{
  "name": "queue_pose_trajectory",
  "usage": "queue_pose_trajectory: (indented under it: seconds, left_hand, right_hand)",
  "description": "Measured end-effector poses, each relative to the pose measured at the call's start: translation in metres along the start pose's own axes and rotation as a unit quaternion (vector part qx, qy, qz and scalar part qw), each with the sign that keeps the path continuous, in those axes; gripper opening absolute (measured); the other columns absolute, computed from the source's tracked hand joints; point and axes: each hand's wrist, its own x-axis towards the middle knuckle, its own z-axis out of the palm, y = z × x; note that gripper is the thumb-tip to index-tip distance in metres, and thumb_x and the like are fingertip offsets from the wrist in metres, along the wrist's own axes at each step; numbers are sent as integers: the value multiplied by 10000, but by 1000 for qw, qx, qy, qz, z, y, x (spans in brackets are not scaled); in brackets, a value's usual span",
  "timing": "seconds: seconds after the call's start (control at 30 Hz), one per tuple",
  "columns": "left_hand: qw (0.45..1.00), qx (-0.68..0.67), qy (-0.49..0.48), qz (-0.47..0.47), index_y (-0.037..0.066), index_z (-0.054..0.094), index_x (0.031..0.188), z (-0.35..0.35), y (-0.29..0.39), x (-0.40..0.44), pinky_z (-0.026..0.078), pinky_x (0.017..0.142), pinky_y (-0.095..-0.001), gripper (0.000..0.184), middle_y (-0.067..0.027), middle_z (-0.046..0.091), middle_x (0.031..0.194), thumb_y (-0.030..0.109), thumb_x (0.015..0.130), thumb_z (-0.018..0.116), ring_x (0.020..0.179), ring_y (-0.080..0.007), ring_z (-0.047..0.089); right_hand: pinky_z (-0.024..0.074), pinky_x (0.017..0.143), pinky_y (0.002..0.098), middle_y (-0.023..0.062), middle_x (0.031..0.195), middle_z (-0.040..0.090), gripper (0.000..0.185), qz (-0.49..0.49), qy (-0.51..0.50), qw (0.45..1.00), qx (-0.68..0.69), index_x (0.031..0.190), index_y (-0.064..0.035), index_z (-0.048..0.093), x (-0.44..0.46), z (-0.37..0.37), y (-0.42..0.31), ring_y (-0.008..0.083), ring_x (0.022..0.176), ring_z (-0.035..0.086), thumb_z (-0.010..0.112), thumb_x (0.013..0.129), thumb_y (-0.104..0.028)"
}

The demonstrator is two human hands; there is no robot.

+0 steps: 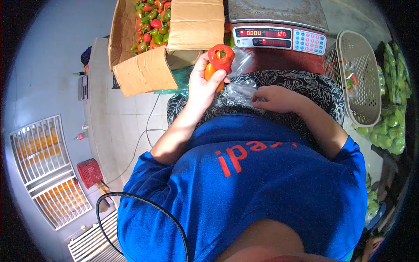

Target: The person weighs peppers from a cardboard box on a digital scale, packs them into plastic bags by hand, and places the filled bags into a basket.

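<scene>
My left hand is closed round red and orange peppers, held up near the front of the box. Over my lap, my right hand has its fingers curled at the edge of a clear plastic bag. Red and green peppers fill the open cardboard box at the top. To its right stands a weighing scale with lit red digits and a keypad.
At the right is a light plastic basket with a few wrapped items inside. Bagged green vegetables lie beyond it. A black cable crosses the floor at the left, near a red crate.
</scene>
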Motion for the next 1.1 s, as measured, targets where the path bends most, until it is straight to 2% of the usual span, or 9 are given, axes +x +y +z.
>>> queue_pose_trajectory:
  seconds: [0.1,0.3,0.4,0.5,0.57,0.7,0.77,1.07,1.1]
  left_hand:
    - [1000,-9,-1,8,34,446,1188,3,0,0,511,655,-255,430,-71,549,1033,143,821,642,790,-119,569]
    - [1000,-4,-6,15,30,450,1172,2,0,-1,507,657,-252,399,-76,554,1024,133,830,628,761,-115,569]
    - [1000,-14,8,17,27,455,1152,4,-2,0,492,619,-234,379,-64,566,971,138,834,628,715,-102,561]
    - [995,54,-34,-77,22,484,1102,-5,-21,4,469,574,-215,326,-44,577,886,155,841,628,639,-85,543]
    - [974,120,-53,-186,20,545,1017,-14,-53,9,441,512,-198,280,-16,582,783,224,847,635,539,-65,509]
    - [952,149,11,-266,33,560,986,-35,-105,18,419,478,-202,346,-7,582,738,335,836,639,527,-76,527]
    - [949,149,61,-272,32,560,964,-42,-112,34,418,468,-222,398,-12,582,719,401,831,624,532,-94,543]
    - [955,19,247,-162,98,553,866,-82,-171,122,426,448,-297,199,-39,559,677,298,865,552,539,-161,537]
    - [950,-10,258,-178,103,554,858,-78,-178,127,422,445,-295,198,-37,555,672,301,863,554,540,-163,532]
  right_hand:
    - [433,845,391,161,979,584,318,22,-28,999,-14,1032,-41,592,0,-3,-2,313,956,566,525,866,-304]
    - [434,851,388,153,992,589,310,24,-28,999,-12,1028,-49,596,-1,-4,-5,307,961,568,529,860,-301]
    - [433,846,425,195,957,600,366,11,-9,1000,2,970,-25,623,-2,-3,-4,348,943,576,512,855,-355]
    - [437,837,428,199,958,604,367,8,-4,1000,0,968,-18,622,-2,-3,-6,351,938,581,512,855,-350]
    - [441,832,431,204,954,606,368,4,-6,1000,-6,967,-15,622,-1,0,-2,354,928,585,511,855,-348]
    - [444,826,432,211,944,606,369,-1,-2,1000,10,966,-14,621,-2,0,1,360,912,588,511,855,-348]
    - [440,832,404,181,962,595,326,7,-15,1000,6,998,-36,606,-3,-1,0,333,932,577,528,857,-319]
    - [438,830,382,165,974,589,306,35,-34,998,24,1017,-38,596,2,-4,4,312,932,573,533,862,-295]
    - [438,830,382,165,975,589,307,43,-39,998,24,1017,-36,596,3,-4,3,311,933,573,533,862,-293]
